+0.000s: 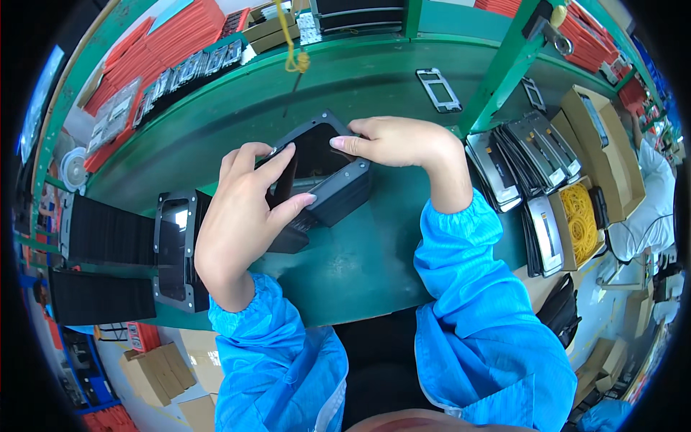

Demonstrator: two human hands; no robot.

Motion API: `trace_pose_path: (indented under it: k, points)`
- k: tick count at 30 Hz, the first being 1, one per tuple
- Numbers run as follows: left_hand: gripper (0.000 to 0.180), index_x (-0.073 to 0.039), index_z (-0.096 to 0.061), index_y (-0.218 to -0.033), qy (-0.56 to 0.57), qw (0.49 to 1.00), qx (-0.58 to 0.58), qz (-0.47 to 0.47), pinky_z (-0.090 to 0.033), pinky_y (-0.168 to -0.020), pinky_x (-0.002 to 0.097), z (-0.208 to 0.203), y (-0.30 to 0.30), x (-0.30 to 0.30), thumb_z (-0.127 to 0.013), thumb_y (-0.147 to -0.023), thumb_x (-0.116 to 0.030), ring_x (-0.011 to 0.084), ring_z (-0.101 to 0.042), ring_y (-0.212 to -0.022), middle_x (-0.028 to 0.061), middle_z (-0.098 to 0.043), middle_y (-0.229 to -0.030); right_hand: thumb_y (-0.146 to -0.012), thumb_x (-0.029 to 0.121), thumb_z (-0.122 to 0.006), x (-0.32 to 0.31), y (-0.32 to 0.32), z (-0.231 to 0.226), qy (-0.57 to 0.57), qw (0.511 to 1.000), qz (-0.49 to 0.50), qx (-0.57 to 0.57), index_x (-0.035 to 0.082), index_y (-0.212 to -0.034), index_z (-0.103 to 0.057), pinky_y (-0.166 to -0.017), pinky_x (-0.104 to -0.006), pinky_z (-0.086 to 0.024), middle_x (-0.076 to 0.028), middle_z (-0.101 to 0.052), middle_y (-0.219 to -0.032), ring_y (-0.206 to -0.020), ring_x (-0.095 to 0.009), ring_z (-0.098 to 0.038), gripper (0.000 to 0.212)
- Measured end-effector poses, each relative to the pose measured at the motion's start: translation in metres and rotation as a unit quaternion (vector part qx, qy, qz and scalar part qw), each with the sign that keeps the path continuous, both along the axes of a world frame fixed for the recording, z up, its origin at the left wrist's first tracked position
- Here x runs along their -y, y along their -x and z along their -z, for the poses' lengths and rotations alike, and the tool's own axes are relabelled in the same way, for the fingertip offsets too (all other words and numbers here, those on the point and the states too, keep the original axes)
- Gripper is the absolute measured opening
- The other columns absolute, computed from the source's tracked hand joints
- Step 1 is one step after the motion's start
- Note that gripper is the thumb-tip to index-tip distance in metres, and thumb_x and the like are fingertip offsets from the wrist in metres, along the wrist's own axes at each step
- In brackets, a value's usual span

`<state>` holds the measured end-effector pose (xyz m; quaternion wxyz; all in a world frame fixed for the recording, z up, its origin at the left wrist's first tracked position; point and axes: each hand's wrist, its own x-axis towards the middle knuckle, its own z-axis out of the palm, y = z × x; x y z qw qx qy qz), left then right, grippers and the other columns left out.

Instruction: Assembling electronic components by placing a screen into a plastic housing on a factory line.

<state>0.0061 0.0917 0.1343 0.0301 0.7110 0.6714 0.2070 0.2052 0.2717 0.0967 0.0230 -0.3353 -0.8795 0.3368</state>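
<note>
In front of me is a stack of black rectangular frames (344, 189) with small round studs at the corners. A glossy dark panel (317, 150), like a phone screen, lies within the top frame. My left hand (241, 205) grips the left side, its fingertips on the far-left edge and its thumb over the near edge. My right hand (403, 140) holds the far-right edge, thumb on top and the other fingers partly hidden behind it. Blue sleeves cover both forearms. Left of my left hand stands another frame (175, 250) with a shiny dark panel.
Black frame stacks (108, 230) line the left of the green table (353, 277). At right lie phone screen parts (533, 155), a cardboard box (601, 158) and yellow cord (578, 216). A green post (500, 75) rises near a phone mid-frame (439, 91). A yellow cord (291, 54) hangs overhead.
</note>
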Motion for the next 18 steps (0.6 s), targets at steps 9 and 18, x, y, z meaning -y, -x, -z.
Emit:
trace_pose_path:
  k: [9, 18]
  points:
    - [0.058, -0.007, -0.072, -0.133, -0.007, 1.000, 0.022, 0.010, -0.054, -0.099, 0.0444, 0.005, 0.005, -0.001, -0.087, -0.079, -0.021, 0.0399, -0.054, -0.125, 0.0209, -0.060, -0.132, -0.107, 0.062, -0.047, 0.003, 0.005, -0.008, 0.024, 0.999, -0.003, 0.033, -0.002, -0.119, -0.069, -0.087, -0.0423, -0.052, -0.021, -0.071, -0.101, -0.092, -0.037, -0.067, 0.069]
    - [0.058, -0.006, -0.072, -0.133, -0.049, 0.999, 0.004, 0.000, -0.051, -0.104, 0.0476, 0.003, 0.012, 0.004, -0.087, -0.080, -0.024, 0.0427, -0.052, -0.134, 0.0231, -0.059, -0.140, -0.108, 0.059, -0.047, 0.005, 0.007, -0.009, 0.032, 0.999, -0.025, 0.027, -0.003, -0.113, -0.070, -0.084, -0.0434, -0.051, -0.021, -0.070, -0.096, -0.090, -0.036, -0.066, 0.067]
